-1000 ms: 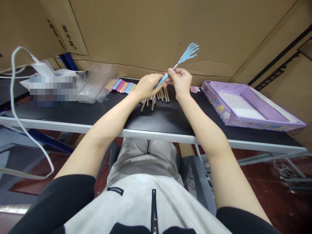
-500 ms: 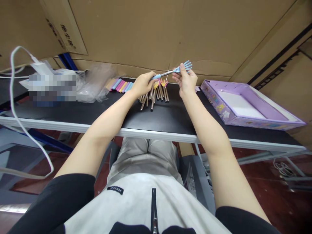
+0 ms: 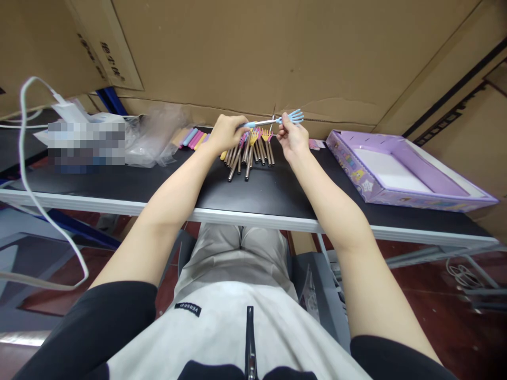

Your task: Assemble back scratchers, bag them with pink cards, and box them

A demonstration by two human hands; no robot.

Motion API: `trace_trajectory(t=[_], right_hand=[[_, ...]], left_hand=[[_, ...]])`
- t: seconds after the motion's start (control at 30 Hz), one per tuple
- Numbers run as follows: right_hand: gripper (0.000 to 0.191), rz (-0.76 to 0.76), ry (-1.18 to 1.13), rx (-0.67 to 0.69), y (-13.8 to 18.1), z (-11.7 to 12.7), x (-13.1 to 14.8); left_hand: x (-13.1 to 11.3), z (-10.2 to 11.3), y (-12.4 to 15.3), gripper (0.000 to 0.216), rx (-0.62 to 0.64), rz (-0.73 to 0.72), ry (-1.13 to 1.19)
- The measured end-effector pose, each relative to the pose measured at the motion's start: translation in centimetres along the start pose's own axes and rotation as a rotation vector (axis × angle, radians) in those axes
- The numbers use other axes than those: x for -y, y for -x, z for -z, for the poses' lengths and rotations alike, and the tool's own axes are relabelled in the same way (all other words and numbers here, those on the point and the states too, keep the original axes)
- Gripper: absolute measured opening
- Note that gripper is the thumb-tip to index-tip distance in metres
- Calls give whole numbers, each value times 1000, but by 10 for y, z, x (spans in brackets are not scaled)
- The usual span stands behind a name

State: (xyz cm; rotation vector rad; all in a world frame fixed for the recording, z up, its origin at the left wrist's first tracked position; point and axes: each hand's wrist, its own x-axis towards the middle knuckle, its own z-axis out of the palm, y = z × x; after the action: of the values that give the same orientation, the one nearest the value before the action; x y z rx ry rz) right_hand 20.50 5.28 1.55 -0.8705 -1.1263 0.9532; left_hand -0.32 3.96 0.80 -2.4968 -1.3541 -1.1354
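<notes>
A blue back scratcher (image 3: 265, 122) with a hand-shaped head and a thin metal rod is held level above the table. My left hand (image 3: 227, 133) is closed around its blue handle. My right hand (image 3: 293, 138) pinches the other end, where the rod meets the blue claw head. Below them lies a bunch of metal rods (image 3: 247, 158) with yellow and pink hand-shaped heads. Colored handle grips (image 3: 194, 140) in blue, pink and yellow lie in a row left of my left hand, which partly hides them.
A purple printed box tray (image 3: 372, 198) sits on the right of the black table (image 3: 277, 192). At the left are clear plastic bags (image 3: 152, 140) and a white cable (image 3: 24, 153) with a plug. Cardboard (image 3: 245, 53) walls in the back. A small pink card (image 3: 316, 144) lies near the tray.
My right hand has moved left and slightly down, with the claw head closer to my left hand. My left hand has shifted slightly left.
</notes>
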Motion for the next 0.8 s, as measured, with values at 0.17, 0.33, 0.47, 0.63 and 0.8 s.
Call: trace_trajectory(t=[0.17, 0.33, 0.47, 0.63, 0.8], right_hand=[[54, -1, -25, -154, -28, 31, 17], [54, -80, -80, -322, -43, 77, 42], [43, -112, -252, -365, -33, 77, 49], [50, -92, -66, -175, -16, 24, 25], [51, -11, -42, -26, 7, -15, 8]], left_hand=[[27, 28, 2, 19, -73, 146, -62], [54, 52, 12, 22, 11, 341, -115], [53, 50, 10, 28, 10, 245, -91], [16, 28, -5, 23, 24, 106, -69], [-7, 17, -16, 24, 0, -8, -22]])
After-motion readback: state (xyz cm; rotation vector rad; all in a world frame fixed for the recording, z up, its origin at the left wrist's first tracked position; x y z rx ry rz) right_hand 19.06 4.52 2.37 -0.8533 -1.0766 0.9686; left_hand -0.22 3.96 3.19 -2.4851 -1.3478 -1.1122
